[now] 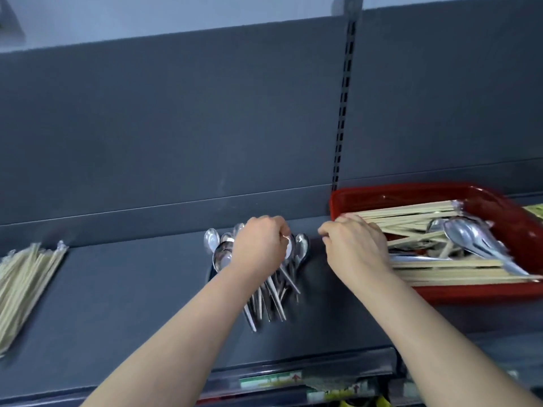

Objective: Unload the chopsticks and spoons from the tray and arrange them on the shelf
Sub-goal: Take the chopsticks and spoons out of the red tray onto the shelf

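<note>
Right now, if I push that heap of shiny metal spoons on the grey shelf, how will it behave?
The heap of shiny metal spoons would likely slide and fan out, since they lie loose and crossed on the smooth grey shelf. Polished handles probably feel slippery; each looks stiff, not bendy.

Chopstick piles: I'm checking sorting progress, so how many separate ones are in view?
2. One chopstick pile lies on the shelf at far left; a second pile sits in the red tray, mixed with spoons. More may be hidden beyond the right edge.
</note>
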Motion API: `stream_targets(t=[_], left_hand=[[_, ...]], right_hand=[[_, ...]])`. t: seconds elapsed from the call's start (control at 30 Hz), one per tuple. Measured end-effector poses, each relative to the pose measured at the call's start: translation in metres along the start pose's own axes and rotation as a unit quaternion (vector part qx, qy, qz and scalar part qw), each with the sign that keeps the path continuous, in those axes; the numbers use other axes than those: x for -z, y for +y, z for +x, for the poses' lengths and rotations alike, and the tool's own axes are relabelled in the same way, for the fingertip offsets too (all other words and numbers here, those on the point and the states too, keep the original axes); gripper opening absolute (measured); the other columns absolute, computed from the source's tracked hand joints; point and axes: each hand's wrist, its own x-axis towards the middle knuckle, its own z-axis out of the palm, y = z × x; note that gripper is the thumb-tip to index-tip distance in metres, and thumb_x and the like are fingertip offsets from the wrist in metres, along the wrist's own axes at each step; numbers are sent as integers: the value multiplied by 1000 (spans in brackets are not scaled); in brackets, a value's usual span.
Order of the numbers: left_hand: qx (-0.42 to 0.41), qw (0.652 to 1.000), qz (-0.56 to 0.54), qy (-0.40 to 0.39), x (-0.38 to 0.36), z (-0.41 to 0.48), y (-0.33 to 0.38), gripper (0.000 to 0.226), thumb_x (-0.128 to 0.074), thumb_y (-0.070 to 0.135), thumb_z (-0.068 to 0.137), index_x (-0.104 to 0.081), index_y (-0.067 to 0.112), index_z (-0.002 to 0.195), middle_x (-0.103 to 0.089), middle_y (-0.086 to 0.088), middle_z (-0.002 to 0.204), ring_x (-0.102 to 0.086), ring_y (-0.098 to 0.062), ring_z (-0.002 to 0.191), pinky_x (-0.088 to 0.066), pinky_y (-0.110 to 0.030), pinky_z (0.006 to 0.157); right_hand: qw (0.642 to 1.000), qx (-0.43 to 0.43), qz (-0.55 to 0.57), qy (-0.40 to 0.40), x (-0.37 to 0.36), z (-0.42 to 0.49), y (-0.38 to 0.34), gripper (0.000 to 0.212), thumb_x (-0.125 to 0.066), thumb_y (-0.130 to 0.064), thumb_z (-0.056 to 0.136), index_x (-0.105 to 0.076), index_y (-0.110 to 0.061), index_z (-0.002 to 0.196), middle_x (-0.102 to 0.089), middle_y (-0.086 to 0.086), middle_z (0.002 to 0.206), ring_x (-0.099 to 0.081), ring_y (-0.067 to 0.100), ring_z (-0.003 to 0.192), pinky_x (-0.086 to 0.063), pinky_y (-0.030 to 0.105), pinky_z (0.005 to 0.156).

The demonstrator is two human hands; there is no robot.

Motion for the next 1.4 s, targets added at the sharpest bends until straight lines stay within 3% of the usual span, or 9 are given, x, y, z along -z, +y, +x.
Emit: stream_targets(t=[0.27,0.33,0.5,0.73,0.97,1.07,1.17,1.33,1.4], left_hand=[[-127,991,-18,-28,-23,18,106,18,-56,19,86,-67,24,100,-67,3,104,-56,-21,102,-48,-33,82],[-130,989,-30,-62,-32,21,131,18,-58,18,85,-68,24,99,-69,4,101,-60,-18,98,-50,-31,79],[-146,975,7,-167,-59,26,177,15,-62,21,85,-70,23,97,-70,2,103,-63,-21,98,-54,-34,81],[-120,965,97,-211,-88,32,199,17,-64,30,85,-69,24,100,-67,0,103,-62,-23,99,-46,-29,75],[-81,991,29,-105,-93,37,193,12,-48,28,97,-49,17,95,-67,-8,91,-62,-32,86,-45,-36,67],[-28,997,-62,-47,-88,39,193,14,-50,27,96,-51,13,94,-67,-5,83,-61,-30,79,-49,-38,66],[-10,993,-109,-34,-88,37,189,11,-53,26,95,-54,15,92,-69,-2,81,-63,-25,78,-52,-38,70],[-4,982,-190,0,-82,37,184,8,-57,24,92,-56,19,86,-68,7,75,-63,-13,76,-52,-34,71],[4,977,-211,5,-78,38,182,8,-57,24,92,-57,20,86,-68,9,75,-64,-11,75,-53,-35,72]], right_hand=[[995,-102,-10,-18,20,-26,109,26,-56,-18,90,-68,-35,106,-69,-6,106,-60,20,104,-43,30,78],[991,-132,-11,-25,22,-29,138,28,-56,-15,88,-69,-35,103,-70,-6,101,-63,20,99,-43,28,72],[987,-158,0,-42,27,-32,197,26,-58,-20,89,-68,-37,105,-68,-9,106,-61,18,106,-47,28,84],[975,-172,129,-61,14,-39,219,21,-56,-26,93,-68,-36,106,-70,-15,105,-64,12,99,-50,26,80],[971,-157,176,-31,19,-42,223,11,-64,-26,88,-71,-33,91,-70,-17,88,-64,6,90,-45,20,68],[970,-130,154,-132,24,-39,222,5,-71,-31,83,-73,-34,87,-65,-18,84,-64,8,88,-45,21,69],[964,-91,96,-230,27,-32,217,14,-73,-34,80,-75,-35,94,-69,-16,96,-64,12,94,-51,26,78],[959,-40,32,-279,28,-24,213,16,-64,-33,88,-71,-32,101,-67,-10,108,-60,17,104,-44,29,80],[966,-51,4,-253,24,-20,213,16,-57,-28,93,-66,-28,105,-65,-5,110,-58,20,106,-40,33,82]])
